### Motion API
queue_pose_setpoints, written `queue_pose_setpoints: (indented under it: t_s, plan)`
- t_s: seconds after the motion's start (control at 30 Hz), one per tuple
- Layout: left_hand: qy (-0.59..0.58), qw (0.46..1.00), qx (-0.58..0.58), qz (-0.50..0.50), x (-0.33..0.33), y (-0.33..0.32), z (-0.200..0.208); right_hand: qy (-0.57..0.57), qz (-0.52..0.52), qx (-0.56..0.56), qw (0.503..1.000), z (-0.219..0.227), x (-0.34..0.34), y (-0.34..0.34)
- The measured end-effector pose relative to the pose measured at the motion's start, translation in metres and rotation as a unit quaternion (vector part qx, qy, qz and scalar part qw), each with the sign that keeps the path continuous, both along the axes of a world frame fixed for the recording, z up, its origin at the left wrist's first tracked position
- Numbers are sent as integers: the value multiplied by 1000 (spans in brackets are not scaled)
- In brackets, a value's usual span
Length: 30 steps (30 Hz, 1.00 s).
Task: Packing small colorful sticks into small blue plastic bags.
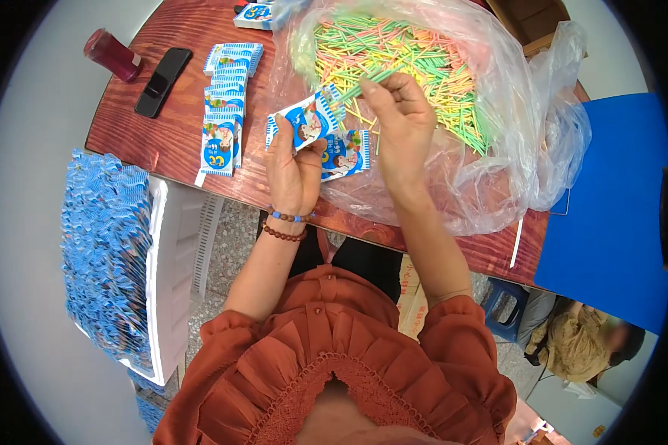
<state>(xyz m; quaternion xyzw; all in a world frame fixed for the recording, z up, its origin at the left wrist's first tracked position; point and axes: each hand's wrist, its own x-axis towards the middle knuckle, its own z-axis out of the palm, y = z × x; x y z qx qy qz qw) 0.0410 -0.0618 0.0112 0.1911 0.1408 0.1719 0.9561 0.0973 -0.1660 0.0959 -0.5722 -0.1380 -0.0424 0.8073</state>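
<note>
My left hand [293, 174] grips a small blue-and-white packet [304, 124] with a cartoon figure on it. The packet is tilted, its upper right end toward my right hand [407, 122]. Between the thumb and fingers of that hand are a few thin pale green sticks [382, 75]. Their lower ends lie close to the packet's end; whether they go inside I cannot tell. Another packet [355, 152] lies on the table just behind my left fingers. Beyond both hands, a heap of pink, yellow and green sticks [423, 89] fills an opened clear plastic bag [490, 196].
On the reddish wooden table [137, 137] are an overlapping row of packets [223, 107], a black phone [163, 81] and a red jar [113, 55]. A white box [153, 282] of blue packets stands at left. A blue panel [608, 208] and another person [579, 343] are at right.
</note>
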Motion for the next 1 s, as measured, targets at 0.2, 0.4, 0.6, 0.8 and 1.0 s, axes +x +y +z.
queue_pose_setpoints:
  t_s: [0.2, 0.4, 0.6, 0.8, 1.0]
  plan:
    - [-43, 999, 14, 14, -5, 1, 13, -40, 10, -86, 995, -21, -7, 14]
    - [-73, 996, -46, 12, -5, 12, 9, -292, 36, -338, 894, -10, 2, 6]
    - [-118, 991, -31, 46, -6, 19, 19, -107, 138, -280, 944, 1, -20, 16]
    - [-163, 985, -59, 20, -8, 38, 20, -256, 78, -332, 905, 0, -1, 25]
    - [-161, 984, -56, 47, -17, 54, 23, -335, 131, -296, 885, 1, 0, 39]
